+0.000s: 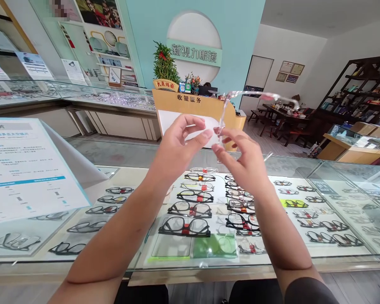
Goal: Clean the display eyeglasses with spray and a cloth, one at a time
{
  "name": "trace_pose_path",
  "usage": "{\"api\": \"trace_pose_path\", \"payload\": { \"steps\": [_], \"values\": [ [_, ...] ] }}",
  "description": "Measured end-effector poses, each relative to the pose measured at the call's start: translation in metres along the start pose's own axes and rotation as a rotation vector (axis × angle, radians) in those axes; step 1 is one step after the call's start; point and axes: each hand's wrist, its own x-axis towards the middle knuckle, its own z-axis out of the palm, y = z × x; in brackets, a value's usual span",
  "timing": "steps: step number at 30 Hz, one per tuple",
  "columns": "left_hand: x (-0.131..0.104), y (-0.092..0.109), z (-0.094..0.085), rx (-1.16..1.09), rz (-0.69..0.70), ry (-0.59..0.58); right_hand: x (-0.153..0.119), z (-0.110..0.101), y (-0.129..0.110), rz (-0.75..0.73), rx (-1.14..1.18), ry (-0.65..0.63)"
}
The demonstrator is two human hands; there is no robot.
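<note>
I hold a pair of clear-framed glasses (222,114) up at chest height over a glass display counter (304,257). My right hand (240,158) pinches the frame near its hinge, with one transparent temple arm reaching up and right. My left hand (180,141) presses a white cloth (209,126) against the lens with thumb and fingers. Below my hands, inside the counter, lie rows of black and coloured spectacle frames (185,226).
A printed sign in an acrylic stand (25,169) sits on the counter at left. A wooden cashier desk (196,107) with a potted plant (164,63) stands beyond. More glass cases line the left and right; tables and dark shelving fill the far right.
</note>
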Motion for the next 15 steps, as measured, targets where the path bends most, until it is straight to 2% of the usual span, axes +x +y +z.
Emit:
{"api": "trace_pose_path", "payload": {
  "steps": [3, 4, 6, 9, 12, 13, 15],
  "values": [
    [0.003, 0.003, -0.009, 0.084, 0.107, 0.107, -0.001, -0.015, -0.004, 0.004, 0.021, 0.056],
    [0.006, -0.001, -0.013, 0.106, 0.151, 0.162, -0.001, -0.019, -0.004, 0.001, 0.031, 0.079],
    [0.012, -0.02, -0.021, 0.184, 0.155, 0.264, 0.0, -0.024, -0.002, 0.021, 0.055, 0.112],
    [0.014, -0.069, -0.04, 0.389, 0.037, 0.355, -0.004, -0.019, 0.006, 0.058, 0.093, 0.148],
    [0.005, -0.129, -0.067, 0.646, -0.092, 0.41, -0.021, -0.001, 0.023, 0.108, 0.136, 0.172],
    [0.001, -0.149, -0.077, 0.736, -0.168, 0.401, -0.029, 0.007, 0.03, 0.117, 0.154, 0.18],
    [-0.007, -0.184, -0.094, 0.875, -0.411, 0.352, -0.048, 0.023, 0.045, 0.13, 0.171, 0.191]
  ]
}}
